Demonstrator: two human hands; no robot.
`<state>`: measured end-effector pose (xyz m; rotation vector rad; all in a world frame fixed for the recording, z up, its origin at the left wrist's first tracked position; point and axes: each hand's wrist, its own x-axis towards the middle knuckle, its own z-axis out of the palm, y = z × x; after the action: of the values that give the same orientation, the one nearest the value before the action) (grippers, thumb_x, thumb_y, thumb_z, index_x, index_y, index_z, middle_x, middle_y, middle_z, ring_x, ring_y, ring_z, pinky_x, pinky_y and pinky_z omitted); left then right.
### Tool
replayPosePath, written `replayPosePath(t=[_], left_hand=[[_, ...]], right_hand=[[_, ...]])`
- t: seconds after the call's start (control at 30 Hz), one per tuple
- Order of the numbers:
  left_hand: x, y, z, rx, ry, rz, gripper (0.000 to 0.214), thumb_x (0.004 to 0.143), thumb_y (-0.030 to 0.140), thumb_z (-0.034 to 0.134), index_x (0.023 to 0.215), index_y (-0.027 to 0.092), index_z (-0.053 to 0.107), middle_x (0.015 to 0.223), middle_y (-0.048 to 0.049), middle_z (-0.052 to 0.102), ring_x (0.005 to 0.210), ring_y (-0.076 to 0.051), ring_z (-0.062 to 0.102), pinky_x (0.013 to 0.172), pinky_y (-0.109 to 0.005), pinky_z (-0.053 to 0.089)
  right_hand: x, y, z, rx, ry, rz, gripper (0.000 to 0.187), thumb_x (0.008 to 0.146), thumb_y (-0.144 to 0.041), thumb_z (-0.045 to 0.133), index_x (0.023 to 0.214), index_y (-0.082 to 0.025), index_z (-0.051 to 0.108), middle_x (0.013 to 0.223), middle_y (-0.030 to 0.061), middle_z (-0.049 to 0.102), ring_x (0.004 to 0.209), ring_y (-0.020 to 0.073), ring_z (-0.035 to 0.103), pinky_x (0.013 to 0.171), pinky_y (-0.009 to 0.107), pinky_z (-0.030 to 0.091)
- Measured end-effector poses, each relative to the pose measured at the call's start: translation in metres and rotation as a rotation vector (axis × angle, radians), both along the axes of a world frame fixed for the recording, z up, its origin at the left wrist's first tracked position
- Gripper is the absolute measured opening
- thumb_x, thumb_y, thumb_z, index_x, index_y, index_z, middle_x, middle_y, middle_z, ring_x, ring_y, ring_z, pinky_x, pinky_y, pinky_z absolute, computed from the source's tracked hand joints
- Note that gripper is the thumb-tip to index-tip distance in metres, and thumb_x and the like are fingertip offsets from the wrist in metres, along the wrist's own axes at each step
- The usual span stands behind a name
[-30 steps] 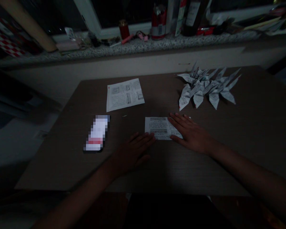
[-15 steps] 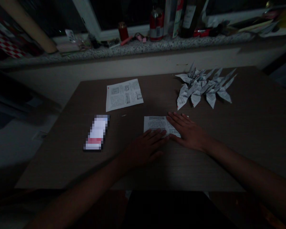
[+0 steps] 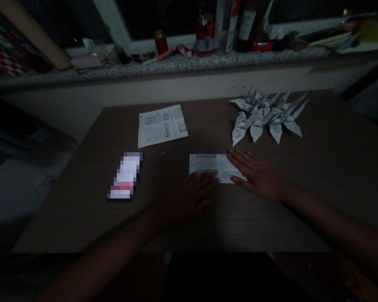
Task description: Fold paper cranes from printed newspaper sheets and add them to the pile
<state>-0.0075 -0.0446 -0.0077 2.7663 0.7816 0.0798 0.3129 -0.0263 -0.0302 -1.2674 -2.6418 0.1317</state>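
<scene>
A folded strip of printed paper (image 3: 208, 164) lies on the dark wooden table (image 3: 334, 176) in front of me. My left hand (image 3: 189, 197) lies flat with its fingers stretched out, the fingertips pressing the paper's near edge. My right hand (image 3: 258, 176) is also flat and open, covering the paper's right end. Neither hand holds anything.
A flat printed sheet (image 3: 162, 125) lies further back on the left. A phone (image 3: 125, 176) with a lit screen rests at the left. Several folded paper cranes (image 3: 266, 117) are piled at the back right. Cans, bottles and clutter line the stone sill (image 3: 189, 63) behind.
My left hand has slid right along the paper's near edge, from its left corner toward the middle. My right hand has shifted slightly right, still flat on the paper.
</scene>
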Motion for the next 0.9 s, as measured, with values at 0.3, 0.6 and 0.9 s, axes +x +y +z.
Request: replayPosePath(t=[0.3,0.6,0.9], left_hand=[[-0.016,-0.005,0.004,0.019,0.017,0.026,0.062,0.112,0.05,0.032,0.167,0.022,0.021,0.173,-0.0076,0.023,0.161,-0.021,0.021,0.132,-0.043,0.018],[-0.026,0.014,0.01,0.187,-0.011,0.278,0.058,0.109,0.048,0.044,0.154,0.012,0.047,0.164,-0.0163,0.042,0.153,-0.031,0.039,0.127,-0.05,0.031],[-0.002,0.01,0.017,0.119,0.02,0.187,0.078,0.099,0.07,0.049,0.156,0.016,0.046,0.167,-0.022,0.033,0.156,-0.043,0.03,0.123,-0.06,0.034]], right_hand=[[-0.001,-0.002,0.002,-0.013,0.053,0.005,0.077,0.107,-0.049,0.046,0.169,-0.028,0.006,0.174,0.012,0.021,0.159,0.0295,0.023,0.127,0.058,0.026],[-0.011,-0.011,0.015,-0.015,0.098,0.109,0.052,0.108,-0.038,0.048,0.157,-0.022,0.044,0.168,0.0148,0.037,0.158,0.0309,0.028,0.126,0.065,0.025],[-0.03,-0.015,0.026,0.014,0.136,0.171,0.045,0.102,-0.036,0.059,0.144,-0.019,0.059,0.154,0.0186,0.056,0.146,0.0334,0.049,0.123,0.063,0.034]])
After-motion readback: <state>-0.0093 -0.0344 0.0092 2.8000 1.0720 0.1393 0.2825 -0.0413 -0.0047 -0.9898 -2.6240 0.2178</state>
